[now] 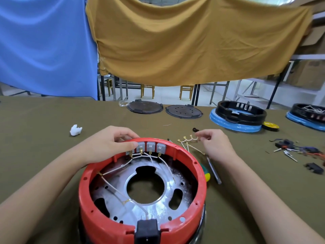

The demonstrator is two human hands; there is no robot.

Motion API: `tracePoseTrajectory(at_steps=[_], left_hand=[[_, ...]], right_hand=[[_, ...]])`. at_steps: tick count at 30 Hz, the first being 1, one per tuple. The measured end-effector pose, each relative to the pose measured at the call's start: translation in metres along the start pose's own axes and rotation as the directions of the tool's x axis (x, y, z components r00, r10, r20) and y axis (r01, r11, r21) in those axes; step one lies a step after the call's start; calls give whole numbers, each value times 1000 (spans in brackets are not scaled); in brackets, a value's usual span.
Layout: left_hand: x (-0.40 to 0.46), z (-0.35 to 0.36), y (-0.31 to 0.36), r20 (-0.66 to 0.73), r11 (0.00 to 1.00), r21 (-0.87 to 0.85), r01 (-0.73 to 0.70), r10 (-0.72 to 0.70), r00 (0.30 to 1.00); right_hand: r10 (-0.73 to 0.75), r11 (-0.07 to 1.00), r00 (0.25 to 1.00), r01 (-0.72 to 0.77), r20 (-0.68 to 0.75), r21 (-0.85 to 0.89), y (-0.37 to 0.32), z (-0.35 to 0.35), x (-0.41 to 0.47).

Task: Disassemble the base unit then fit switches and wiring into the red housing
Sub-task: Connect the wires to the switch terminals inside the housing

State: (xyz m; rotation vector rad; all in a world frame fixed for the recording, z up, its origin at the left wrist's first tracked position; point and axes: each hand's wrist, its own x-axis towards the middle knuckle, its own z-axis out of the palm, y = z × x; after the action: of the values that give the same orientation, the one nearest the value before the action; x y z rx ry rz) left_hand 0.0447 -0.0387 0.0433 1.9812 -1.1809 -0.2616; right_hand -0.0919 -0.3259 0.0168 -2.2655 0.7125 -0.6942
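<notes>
Centre of the olive cloth table [44, 120], close to the viewer: red housing [197, 175], a round glossy plastic ring with screw holes along its rim, open side up. Inside sits a silvery metal plate [156, 208] with a large round centre hole and kidney-shaped cutouts. Four grey block switches [150, 147] sit side by side in the far wall, brass spade terminals below them. White braided wires [112, 187] run from those terminals across the plate. Black power socket [147, 231] is set in the near wall.

Left hand [112, 143] rests over the far rim, fingers curled over the edge, thumb pressing the leftmost switch; it grips the housing there. Right hand [216, 143] is just right of the housing, above the cloth, fingertips pinching a loose wire harness [188, 143]: white braided leads with brass clips, fanned out.

Screwdriver [213, 170] with a green-yellow handle lies beside the housing on the right, partly hidden by it. Crumpled white wad [76, 130] lies to the left. Further back: two dark round plates [146, 106], flat on the cloth. Right of those, black rings on blue bases [235, 120] and a yellow tape roll [270, 126]. Far right: a heap of black parts and wires [299, 150]. Blue and mustard cloths [175, 41] hang behind the table.
</notes>
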Motion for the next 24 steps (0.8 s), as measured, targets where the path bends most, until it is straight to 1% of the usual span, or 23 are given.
tracePoseTrajectory(at_steps=[2, 3, 5, 7, 11, 13, 14, 15, 16, 17, 18, 19, 20, 21, 22, 23, 24], left_hand=[[0, 1, 0, 2, 1000, 7, 6, -6, 1000], [0, 1, 0, 5, 1000, 12, 8, -8, 1000], [0, 0, 0, 5, 1000, 16, 11, -11, 1000], [0, 0, 0, 6, 1000, 22, 16, -16, 1000], [-1, 1, 2, 4, 1000, 13, 19, -19, 1000], [-2, 1, 3, -3, 1000, 10, 23, -23, 1000], [-2, 1, 4, -4, 1000, 12, 21, -21, 1000], [-2, 1, 4, -4, 1000, 15, 17, -17, 1000], [-2, 1, 4, -7, 1000, 22, 16, -16, 1000], [-2, 1, 4, -15, 999, 32, 17, -16, 1000], [-3, 2, 5, -31, 999, 50, 16, -14, 999], [-3, 2, 6, -55, 997, 81, 13, -8, 998], [-5, 2, 8, -94, 989, 149, -8, 23, 995], [-6, 1, 11, -143, 965, 255, -58, 97, 985], [-8, 1, 15, -180, 924, 360, -130, 205, 962], [-9, 2, 20, -198, 879, 427, -213, 321, 926], [-11, 4, 26, -208, 853, 436, -286, 405, 890]], right_hand=[[48, 992, 998, -53, -44, -115, 8, -9, 4], [73, 983, 997, -76, -26, -168, 11, -12, 4], [103, 963, 992, -82, 70, -258, 14, -10, 4], [91, 950, 986, -44, 139, -310, 14, 0, 3], [96, 912, 988, -37, 124, -408, 11, 15, 4], [64, 904, 995, -23, 81, -427, 12, 12, 6], [37, 933, 999, -25, 25, -358, 10, 9, 5], [22, 974, 999, -28, -29, -226, 7, 6, 4], [16, 999, 999, -18, -45, -44, 2, 4, 0], [5, 987, 1000, -3, -12, 159, -6, 3, -5], [-14, 938, 998, -7, 59, 347, -15, 3, -11], [-53, 872, 990, -19, 134, 489, -25, 4, -18], [-112, 821, 976, -14, 186, 571, -34, 4, -25], [-177, 796, 963, 20, 201, 605, -42, 5, -32], [-239, 792, 952, 78, 190, 605, -49, 5, -38], [-294, 789, 942, 144, 161, 597, -56, 5, -44], [-345, 778, 930, 206, 130, 593, -63, 5, -49]])
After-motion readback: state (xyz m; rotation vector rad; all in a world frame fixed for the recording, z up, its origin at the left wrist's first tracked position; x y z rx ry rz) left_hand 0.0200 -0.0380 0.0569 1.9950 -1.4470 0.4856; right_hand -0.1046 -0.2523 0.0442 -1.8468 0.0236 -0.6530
